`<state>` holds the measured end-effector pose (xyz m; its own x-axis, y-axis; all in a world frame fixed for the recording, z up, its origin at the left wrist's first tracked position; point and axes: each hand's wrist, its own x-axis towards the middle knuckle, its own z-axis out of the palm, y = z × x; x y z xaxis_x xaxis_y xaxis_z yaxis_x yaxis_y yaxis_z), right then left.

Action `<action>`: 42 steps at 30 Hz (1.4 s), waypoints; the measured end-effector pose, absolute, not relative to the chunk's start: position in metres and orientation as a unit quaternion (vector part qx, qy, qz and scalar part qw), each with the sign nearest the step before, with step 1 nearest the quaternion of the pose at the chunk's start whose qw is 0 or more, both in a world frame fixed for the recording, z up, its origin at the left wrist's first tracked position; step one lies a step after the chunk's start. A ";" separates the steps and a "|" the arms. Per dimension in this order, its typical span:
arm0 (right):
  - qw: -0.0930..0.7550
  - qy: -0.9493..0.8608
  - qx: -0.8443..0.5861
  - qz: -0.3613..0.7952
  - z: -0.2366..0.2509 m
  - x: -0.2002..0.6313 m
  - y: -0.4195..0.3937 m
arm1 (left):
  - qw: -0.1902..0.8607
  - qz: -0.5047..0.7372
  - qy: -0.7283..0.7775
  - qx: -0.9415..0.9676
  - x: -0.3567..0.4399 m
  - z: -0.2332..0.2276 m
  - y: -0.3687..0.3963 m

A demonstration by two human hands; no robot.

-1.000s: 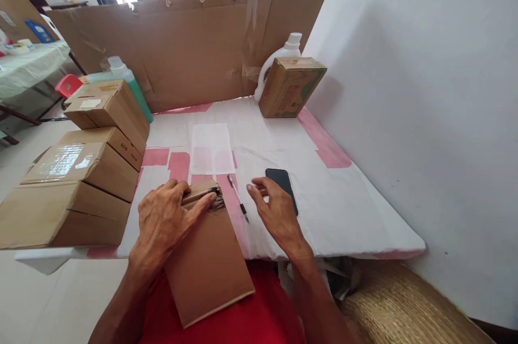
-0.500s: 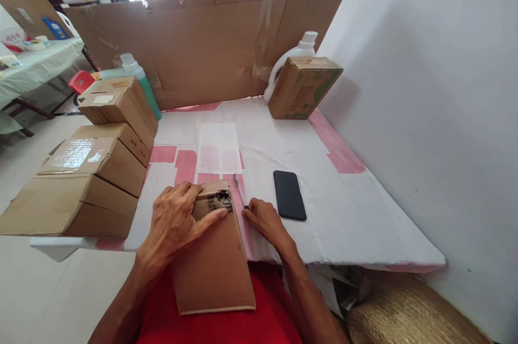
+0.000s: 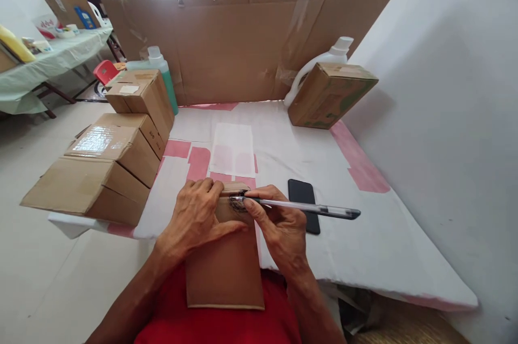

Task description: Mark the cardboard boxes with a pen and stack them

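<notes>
A flat brown cardboard box [image 3: 224, 268] lies between my lap and the table's near edge. My left hand [image 3: 197, 217] presses down on its far end, fingers spread over the top. My right hand [image 3: 279, 222] grips a clear pen [image 3: 307, 207], which lies nearly level with its tip on a dark scribbled patch [image 3: 237, 204] at the box's far end. The pen's black cap end sticks out to the right. A black phone [image 3: 304, 199] lies on the table just beyond my right hand, partly covered by it.
Three cardboard boxes [image 3: 109, 160] are stacked along the table's left edge, with a green bottle [image 3: 162, 71] behind them. A cardboard screen [image 3: 243, 42] stands across the back. At the back right a tilted box [image 3: 329, 95] leans against a white jug [image 3: 327, 58]. A wall runs along the right.
My right hand has picked the pen up from the table and brought its tip to the box's far end. The view has shifted, so everything sits further right.
</notes>
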<state>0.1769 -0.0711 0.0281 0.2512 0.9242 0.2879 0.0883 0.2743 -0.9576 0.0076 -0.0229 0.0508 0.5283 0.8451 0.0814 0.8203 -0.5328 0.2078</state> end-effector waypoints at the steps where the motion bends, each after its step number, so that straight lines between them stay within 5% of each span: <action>1: 0.609 -0.522 -0.502 0.324 0.027 0.177 -0.071 | 0.072 0.086 0.478 0.871 0.008 0.050 -0.023; 15: 0.518 -0.614 -0.531 0.270 0.033 0.188 -0.078 | 0.074 0.089 0.484 0.868 0.006 0.046 -0.023; 21: 0.594 -0.439 -0.560 0.375 0.016 0.223 -0.066 | 0.070 0.092 0.486 0.866 0.005 0.043 -0.021; 28: 0.239 -0.555 -0.742 0.289 -0.058 0.246 -0.049 | 0.099 0.103 0.495 0.857 0.000 0.035 -0.011; 35: 0.144 -0.556 -0.789 0.220 -0.074 0.224 -0.060 | 0.110 0.109 0.500 0.852 -0.002 0.026 0.004; 42: 0.142 -0.467 -0.866 0.110 -0.055 0.258 -0.079 | 0.108 0.111 0.484 0.861 0.002 0.022 0.009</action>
<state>0.2579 -0.0792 -0.0555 0.5392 0.8402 -0.0577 0.7779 -0.5231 -0.3482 0.0017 0.0087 0.0221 0.5060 0.8581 0.0872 0.8100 -0.5075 0.2938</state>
